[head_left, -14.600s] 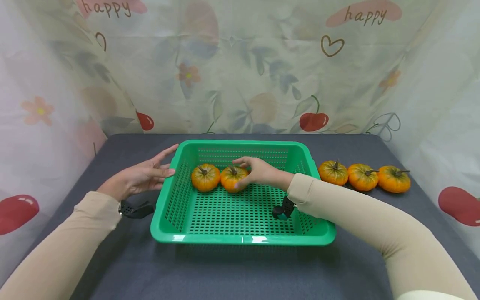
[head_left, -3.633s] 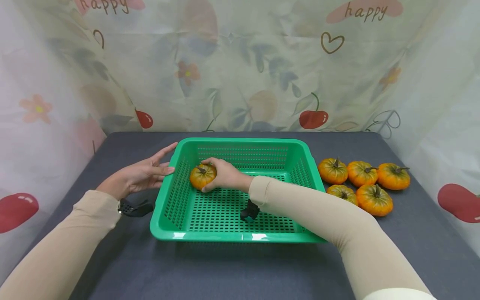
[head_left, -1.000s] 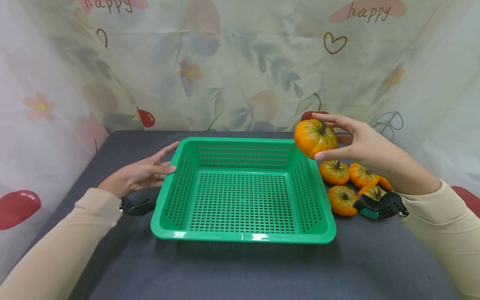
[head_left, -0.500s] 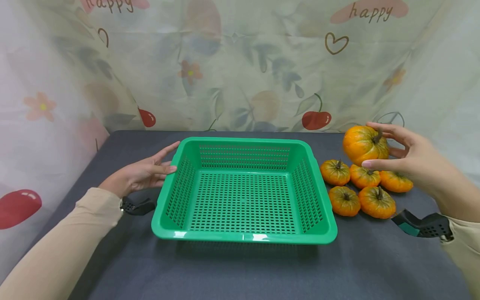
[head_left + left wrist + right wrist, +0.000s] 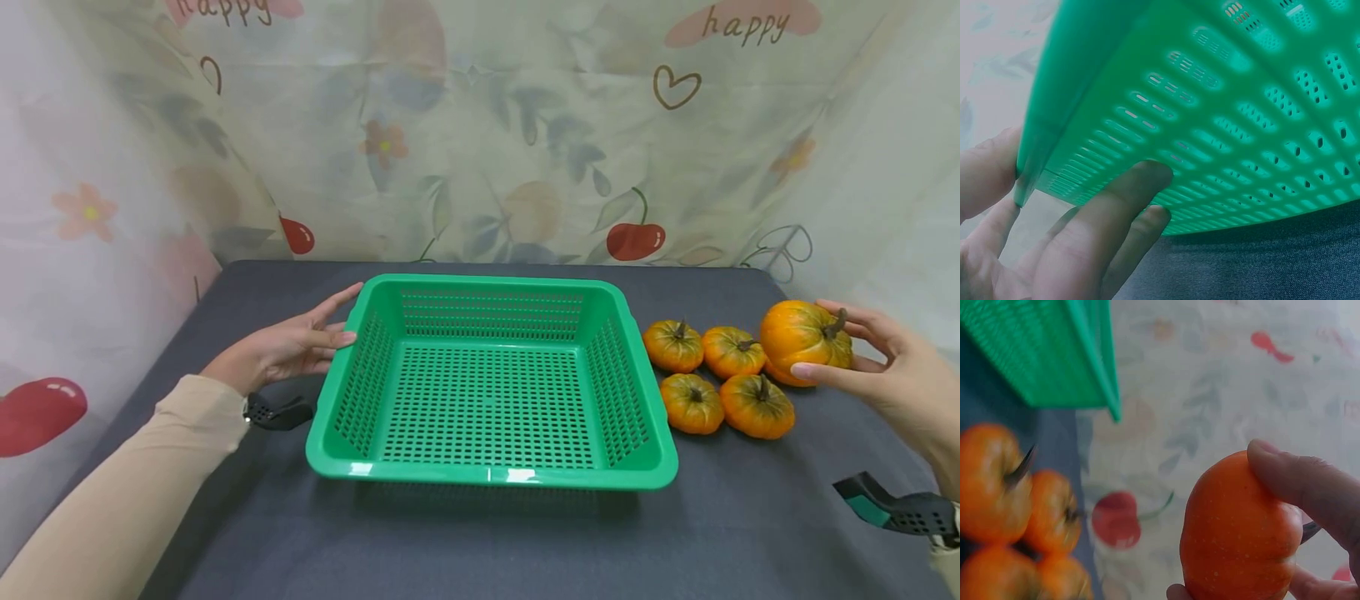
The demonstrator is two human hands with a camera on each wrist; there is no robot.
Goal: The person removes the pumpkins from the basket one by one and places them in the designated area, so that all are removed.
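Note:
My right hand [image 5: 892,367] holds a small orange pumpkin [image 5: 802,337] off the table, thumb on its near side and fingers on its far side. In the right wrist view, the same pumpkin [image 5: 1238,531] fills the lower right. It partly covers another pumpkin at the right end of the back row. Several more small pumpkins [image 5: 757,406] sit in two rows right of the basket. My left hand [image 5: 288,346] rests against the left side of the green plastic basket [image 5: 491,477]. In the left wrist view, its extended fingers [image 5: 1110,212] touch the perforated outer wall.
Dark cloth covers the table [image 5: 480,542]. Printed curtains [image 5: 465,167] hang behind it and at both sides. No pumpkin lies inside the basket.
Earlier, pumpkins sat in the basket; they now stand at its right, where a second row has formed. Over the last second my right hand moved right and down with a pumpkin. The left stayed put.

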